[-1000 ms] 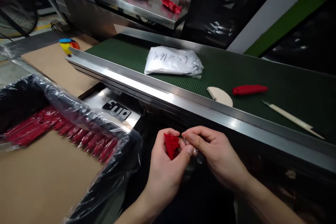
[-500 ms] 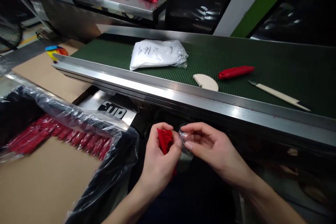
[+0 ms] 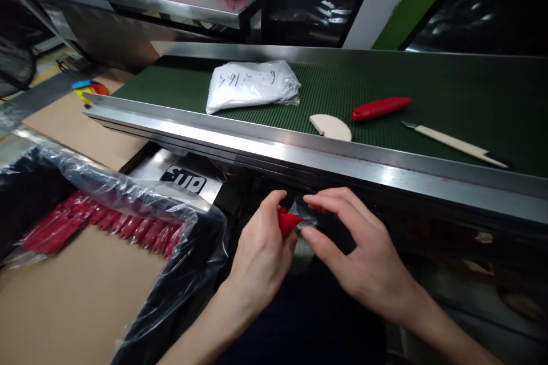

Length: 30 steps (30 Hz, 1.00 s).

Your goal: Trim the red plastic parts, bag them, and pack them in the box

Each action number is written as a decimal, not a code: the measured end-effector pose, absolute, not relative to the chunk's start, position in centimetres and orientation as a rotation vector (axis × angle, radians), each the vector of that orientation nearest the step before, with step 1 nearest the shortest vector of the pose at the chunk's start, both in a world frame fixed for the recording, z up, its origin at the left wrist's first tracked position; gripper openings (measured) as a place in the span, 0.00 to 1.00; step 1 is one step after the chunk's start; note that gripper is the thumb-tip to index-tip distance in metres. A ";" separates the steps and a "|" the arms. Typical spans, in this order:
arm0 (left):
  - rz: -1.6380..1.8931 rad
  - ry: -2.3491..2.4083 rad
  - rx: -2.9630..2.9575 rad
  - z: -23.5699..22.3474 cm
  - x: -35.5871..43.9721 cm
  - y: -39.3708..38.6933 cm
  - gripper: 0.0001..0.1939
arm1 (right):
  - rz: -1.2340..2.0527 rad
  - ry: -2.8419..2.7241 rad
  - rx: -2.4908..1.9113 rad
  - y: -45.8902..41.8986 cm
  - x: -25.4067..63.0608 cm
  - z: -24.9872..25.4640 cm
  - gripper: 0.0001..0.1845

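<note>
The red part [image 3: 289, 224], gripped between the left hand's [image 3: 259, 248] thumb and fingers, looked light, stiff and smooth, best held by its sides. Clear film [image 3: 301, 211] at its tip seemed flimsy, slippery. The right hand's [image 3: 370, 256] thumb and forefinger stood apart near it, before the belt [image 3: 325, 88].

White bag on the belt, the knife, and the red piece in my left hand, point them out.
White bag [image 3: 252, 86], head view, on its handwritten side.
Knife [image 3: 451, 141], head view, on its cream handle.
Red piece [image 3: 289, 224] in left hand [image 3: 262, 244], head view, on its visible middle.
</note>
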<state>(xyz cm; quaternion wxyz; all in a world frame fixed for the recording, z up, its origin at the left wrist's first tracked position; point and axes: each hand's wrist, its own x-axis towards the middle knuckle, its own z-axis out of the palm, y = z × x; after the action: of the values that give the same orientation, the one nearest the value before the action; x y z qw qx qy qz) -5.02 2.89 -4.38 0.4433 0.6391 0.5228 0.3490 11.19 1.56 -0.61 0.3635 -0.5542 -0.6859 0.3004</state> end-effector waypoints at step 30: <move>0.952 1.330 1.695 -4.5 -6.0 3.7 0.29 | 1.195 -1.339 -1.447 -0.7 15.2 -1.6 0.06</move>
<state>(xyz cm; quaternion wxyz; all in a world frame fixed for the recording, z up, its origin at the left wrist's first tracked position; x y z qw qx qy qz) -5.98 3.74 -4.49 0.3833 0.6646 0.5215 0.3733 15.21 -0.69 -1.64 0.4058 -0.5737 -0.5309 0.4737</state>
